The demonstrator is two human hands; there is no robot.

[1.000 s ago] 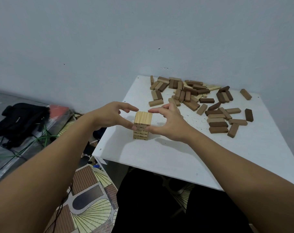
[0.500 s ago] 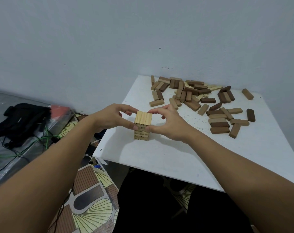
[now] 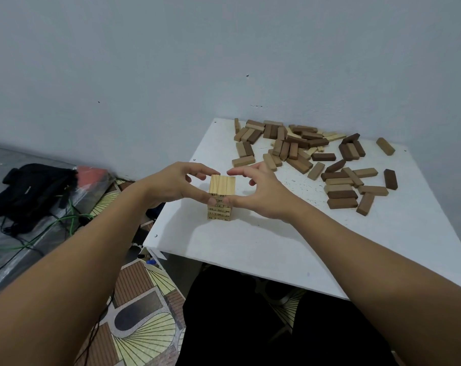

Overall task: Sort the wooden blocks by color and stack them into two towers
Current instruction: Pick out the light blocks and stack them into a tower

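Near the front left corner of the white tabletop stands the light-wood tower, several layers high, its top layer three pale blocks laid side by side; this tower serves as the landmark. Left hand and right hand flank it, fingers curved over the top without clearly touching it, while both thumbs press the near face just below the top layer, evidently squaring the layers. Neither hand lifts or encloses a block. Behind and to the right of the tower, well apart from it, lies the heap of unsorted blocks, mid-brown, dark brown and a few pale pieces mixed; no second tower is visible. Handling judgement: the blocks appear light, rigid and smooth, so they will not deform but may slide on one another; a tower of loose layers is likely to topple under a sideways push. Each block is best pinched across its long sides, and the tower steadied from opposite faces with gentle, balanced pressure.
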